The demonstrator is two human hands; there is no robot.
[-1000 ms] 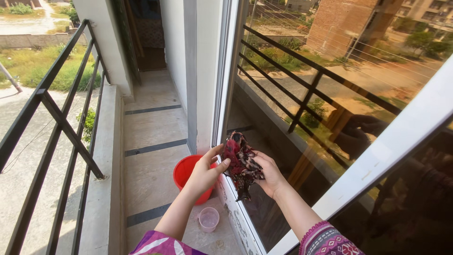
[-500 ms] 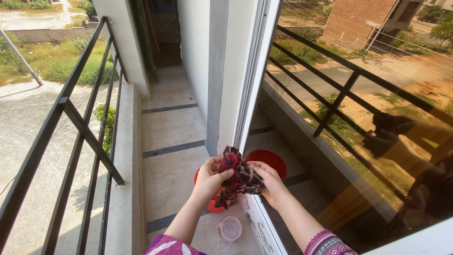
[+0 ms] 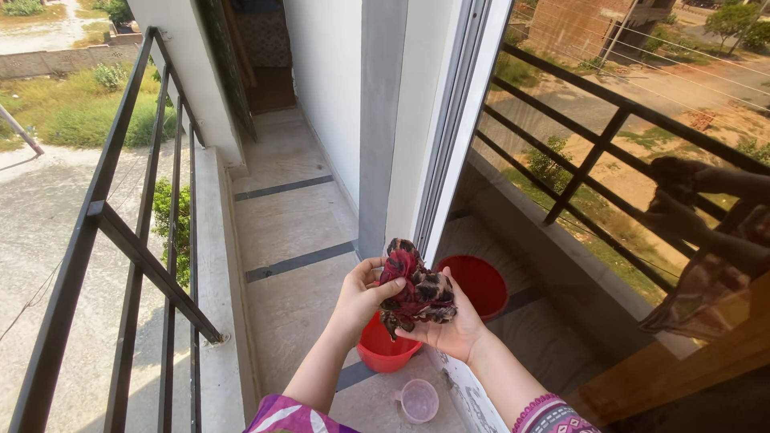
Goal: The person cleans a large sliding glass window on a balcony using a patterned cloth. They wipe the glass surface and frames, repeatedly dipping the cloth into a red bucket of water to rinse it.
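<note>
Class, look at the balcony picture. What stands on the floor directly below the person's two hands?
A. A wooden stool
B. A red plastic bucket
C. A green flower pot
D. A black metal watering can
B: a round red plastic bucket stands on the tiled floor just under the hands, which hold a crumpled red and dark patterned cloth.

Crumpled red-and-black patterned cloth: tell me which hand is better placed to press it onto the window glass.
Right, probably. The right hand cups the crumpled red-and-black patterned cloth from underneath, beside the window glass; the left hand pinches it from the far side.
</note>
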